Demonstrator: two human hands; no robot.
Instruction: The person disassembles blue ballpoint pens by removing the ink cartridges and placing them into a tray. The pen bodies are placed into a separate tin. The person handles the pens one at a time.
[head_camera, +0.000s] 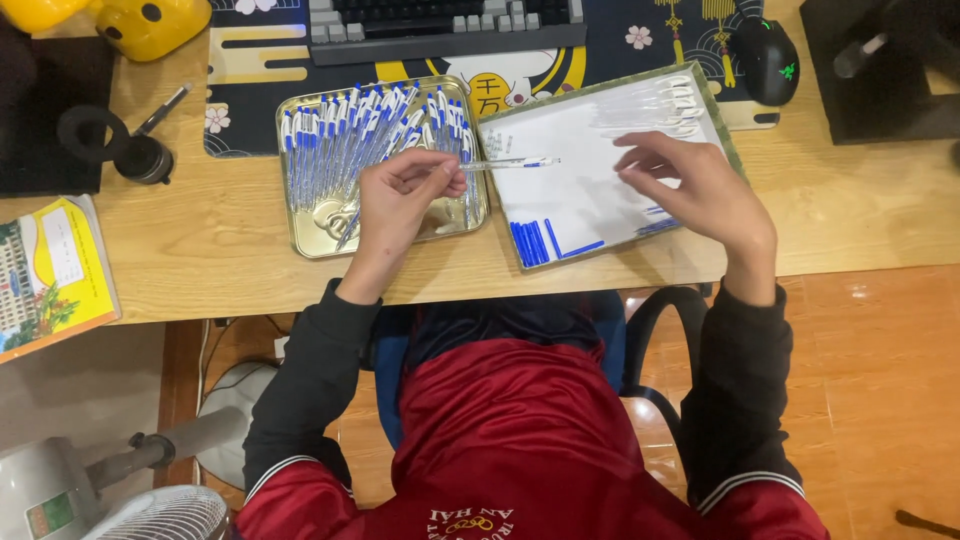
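Observation:
My left hand (400, 200) grips a clear pen barrel with a blue tip (505, 163), held level over the gap between two trays. Under that hand a gold metal tray (300, 240) holds several blue-and-white pens (360, 130). My right hand (695, 185) hovers over a white tray with a green rim (560, 130), fingers bent and apart, nothing visibly in it. On the white tray lie several blue caps (530, 243) at the near left, blue refills (655, 225) by my right hand, and clear barrels (655, 105) at the far edge.
A keyboard (440, 25) and a black mouse (768, 58) rest on a patterned desk mat (250, 70) beyond the trays. A yellow toy (140, 25), a black round object with a pen (135, 145) and a booklet (50, 275) lie left. A fan (160, 515) stands on the floor.

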